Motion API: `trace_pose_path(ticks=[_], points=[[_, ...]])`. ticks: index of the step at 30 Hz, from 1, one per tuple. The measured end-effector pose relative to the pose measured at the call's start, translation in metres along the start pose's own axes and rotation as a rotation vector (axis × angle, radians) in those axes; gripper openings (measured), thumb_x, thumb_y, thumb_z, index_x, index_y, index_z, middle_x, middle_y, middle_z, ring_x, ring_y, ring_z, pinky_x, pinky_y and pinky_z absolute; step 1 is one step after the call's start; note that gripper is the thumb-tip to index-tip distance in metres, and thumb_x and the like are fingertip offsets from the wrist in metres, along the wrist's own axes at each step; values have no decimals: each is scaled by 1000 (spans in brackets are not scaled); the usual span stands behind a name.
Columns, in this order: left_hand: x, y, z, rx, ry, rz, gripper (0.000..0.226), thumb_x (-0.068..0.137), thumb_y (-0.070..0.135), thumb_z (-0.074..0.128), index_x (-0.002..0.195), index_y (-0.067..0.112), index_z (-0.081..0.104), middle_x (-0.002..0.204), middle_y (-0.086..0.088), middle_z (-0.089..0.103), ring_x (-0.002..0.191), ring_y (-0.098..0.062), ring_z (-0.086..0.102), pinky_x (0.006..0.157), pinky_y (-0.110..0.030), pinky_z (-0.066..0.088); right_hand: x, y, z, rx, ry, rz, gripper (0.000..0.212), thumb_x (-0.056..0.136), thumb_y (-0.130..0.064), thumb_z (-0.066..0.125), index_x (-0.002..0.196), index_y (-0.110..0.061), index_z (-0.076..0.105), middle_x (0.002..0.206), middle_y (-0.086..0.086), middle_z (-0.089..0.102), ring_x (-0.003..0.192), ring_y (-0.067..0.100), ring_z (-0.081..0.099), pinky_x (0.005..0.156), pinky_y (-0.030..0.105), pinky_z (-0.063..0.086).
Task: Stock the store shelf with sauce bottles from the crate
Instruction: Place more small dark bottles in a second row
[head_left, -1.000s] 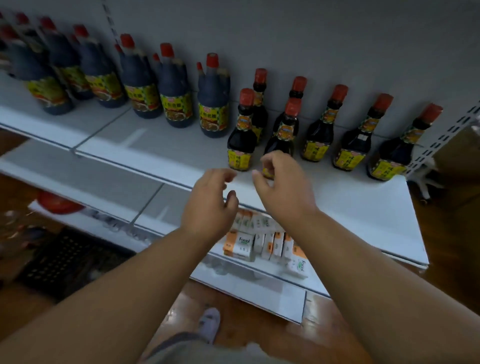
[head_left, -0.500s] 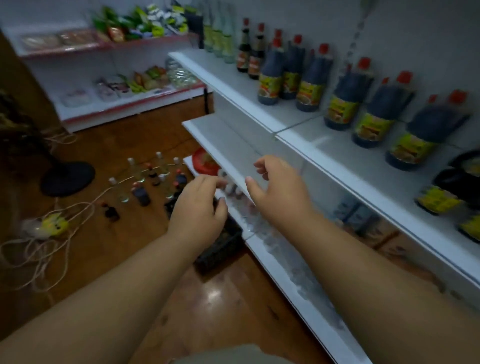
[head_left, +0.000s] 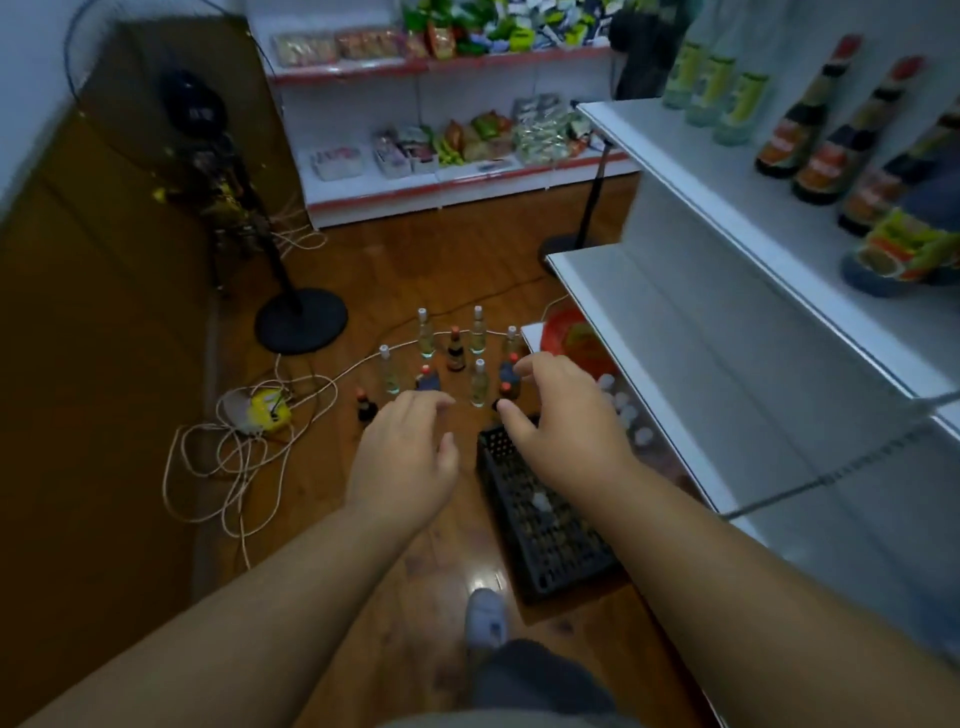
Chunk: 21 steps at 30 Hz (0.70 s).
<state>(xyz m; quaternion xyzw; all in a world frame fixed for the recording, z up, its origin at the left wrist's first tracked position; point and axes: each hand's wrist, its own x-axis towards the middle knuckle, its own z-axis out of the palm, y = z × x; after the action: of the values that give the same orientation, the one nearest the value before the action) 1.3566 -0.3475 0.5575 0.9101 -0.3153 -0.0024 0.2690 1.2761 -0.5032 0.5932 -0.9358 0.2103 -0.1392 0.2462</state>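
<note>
Both my hands hang in the air over the wooden floor, fingers loosely spread and holding nothing. My left hand is left of the black plastic crate, and my right hand hovers above its far end. Beyond my fingertips several small bottles stand on the floor: clear ones with white caps and dark sauce bottles with red caps. The white shelf unit runs along the right. Its upper shelf carries dark sauce bottles and pale green bottles.
A standing fan's round black base and pole rise at the left. A tangle of white cord with a yellow power strip lies on the floor. A red bowl sits on the lowest shelf. Snack shelves line the back wall. My shoe is below.
My view has swung left and down, from the shelf's sauce bottles to the floor, crate and loose bottles. Both hands stayed empty and moved away from the shelf, out over the crate.
</note>
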Motion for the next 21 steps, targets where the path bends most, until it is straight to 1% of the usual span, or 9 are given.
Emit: trace_pose_path(ticks=[4,7,9,11,14,18,21], points=[[65,-47,-12,65,-35,-40,34,89,25,62,123,28,57,116,10,57,109,-9,55,94,-30,49,87,-20,45,6,-112,-44,37,89,-37,62,122,-22,54,118,0,59,110,19,55,88,37,51],[109,-88,-32,93,-28,-56,34,86,24,62,120,26,58,112,8,59,106,-11,56,91,-30,50,149,-48,74,11,-163,-75,39,89,-35,62,124,-20,55,119,2,58,111,21,55,89,38,49],[138,-120,-38,97,-26,-60,34,84,21,64,117,22,59,109,4,60,102,-16,58,88,-33,50,187,-65,97,12,-192,-90,39,89,-35,62,124,-20,55,120,2,57,112,21,54,90,38,49],[170,-155,-37,92,-29,-70,34,82,18,65,115,20,60,107,2,60,101,-18,59,86,-35,50,222,-76,125,-8,-200,-91,39,89,-35,62,125,-20,55,120,1,57,113,20,53,91,37,48],[223,-209,-28,60,-67,-71,33,82,17,65,115,19,60,107,1,61,100,-18,60,86,-36,52,273,-89,168,-37,-188,-65,37,89,-34,62,123,-20,55,121,0,56,114,19,52,93,37,49],[306,-290,-11,51,-170,10,34,84,20,64,118,21,59,108,4,60,102,-15,58,88,-36,51,347,-102,231,-46,-146,32,33,89,-30,62,119,-18,57,116,2,58,112,21,53,92,38,48],[363,-352,8,81,-255,36,34,83,24,60,118,21,58,107,3,61,101,-17,58,87,-39,51,398,-108,285,-35,-154,93,33,88,-30,62,118,-17,58,114,1,58,109,21,54,92,36,47]])
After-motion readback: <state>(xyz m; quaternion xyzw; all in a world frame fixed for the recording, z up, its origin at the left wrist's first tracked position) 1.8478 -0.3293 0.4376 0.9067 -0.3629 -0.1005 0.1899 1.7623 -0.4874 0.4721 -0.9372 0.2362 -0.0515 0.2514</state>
